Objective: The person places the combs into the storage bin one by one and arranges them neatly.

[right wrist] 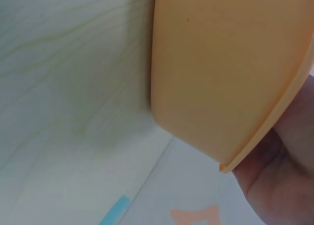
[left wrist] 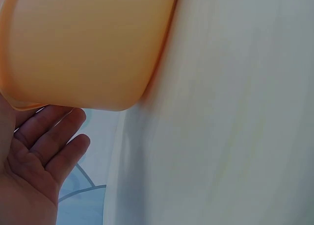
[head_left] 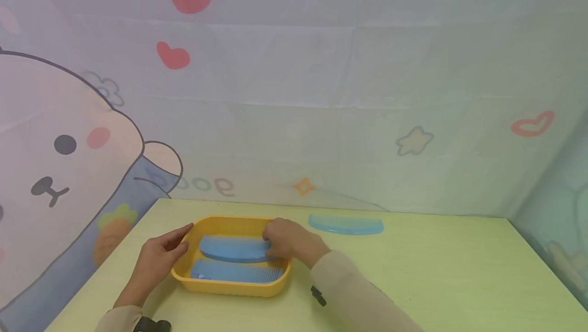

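A yellow plastic basin stands on the table with two blue combs inside. The rear comb has a curved back and lies lengthwise. In front of it is a comb with visible teeth. My right hand reaches over the basin's right rim and pinches the right end of the rear comb; its fingertips are hidden by the basin wall in the right wrist view. My left hand is at the basin's left rim, fingers fairly straight and touching it. In the left wrist view, the left fingers extend beside the basin's outer wall.
A lighter blue comb lies on the pale table, behind and right of the basin. A printed cloth with hearts and a cartoon bear hangs along the table's back edge.
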Action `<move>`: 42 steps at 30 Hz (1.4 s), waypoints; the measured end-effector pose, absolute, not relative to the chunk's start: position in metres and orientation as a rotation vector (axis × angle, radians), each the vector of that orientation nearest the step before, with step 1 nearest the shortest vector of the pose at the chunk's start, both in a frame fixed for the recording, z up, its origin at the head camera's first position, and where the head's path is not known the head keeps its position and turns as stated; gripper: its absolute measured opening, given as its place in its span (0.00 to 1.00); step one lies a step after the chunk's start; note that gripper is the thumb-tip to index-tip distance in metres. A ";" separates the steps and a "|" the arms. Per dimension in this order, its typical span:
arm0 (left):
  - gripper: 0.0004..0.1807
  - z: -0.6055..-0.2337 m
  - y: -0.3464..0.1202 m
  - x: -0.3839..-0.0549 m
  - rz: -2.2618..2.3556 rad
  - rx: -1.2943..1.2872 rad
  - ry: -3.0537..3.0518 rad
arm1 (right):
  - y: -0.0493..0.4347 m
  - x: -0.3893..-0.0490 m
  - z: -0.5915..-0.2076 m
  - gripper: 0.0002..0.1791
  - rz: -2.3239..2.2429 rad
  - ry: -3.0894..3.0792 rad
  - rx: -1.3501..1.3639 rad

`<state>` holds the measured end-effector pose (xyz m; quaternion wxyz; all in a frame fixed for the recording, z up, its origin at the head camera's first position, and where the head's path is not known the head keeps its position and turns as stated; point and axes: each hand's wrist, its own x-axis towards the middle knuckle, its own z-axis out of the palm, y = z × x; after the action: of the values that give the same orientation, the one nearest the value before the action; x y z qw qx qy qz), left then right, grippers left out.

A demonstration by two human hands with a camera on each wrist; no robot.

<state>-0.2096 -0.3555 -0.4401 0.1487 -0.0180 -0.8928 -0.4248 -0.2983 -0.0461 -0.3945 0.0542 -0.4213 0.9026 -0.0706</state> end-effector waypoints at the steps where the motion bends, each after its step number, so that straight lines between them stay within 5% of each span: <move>1: 0.23 -0.440 -0.355 -0.209 -1.220 -0.052 -2.568 | -0.046 -0.297 -0.394 0.16 -0.209 2.745 -1.270; 33: 0.23 -0.443 -0.357 -0.210 -1.203 -0.052 -2.570 | -0.041 -0.290 -0.391 0.07 -0.172 2.835 -1.288; 42: 0.23 -0.441 -0.356 -0.210 -1.222 -0.048 -2.567 | -0.004 -0.285 -0.390 0.21 -0.707 2.786 -1.334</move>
<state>-0.2096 -0.3556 -0.4410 0.1486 -0.0169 -0.8928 -0.4249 -0.2848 -0.0038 -0.3896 -0.0133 -0.4209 0.8791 -0.2230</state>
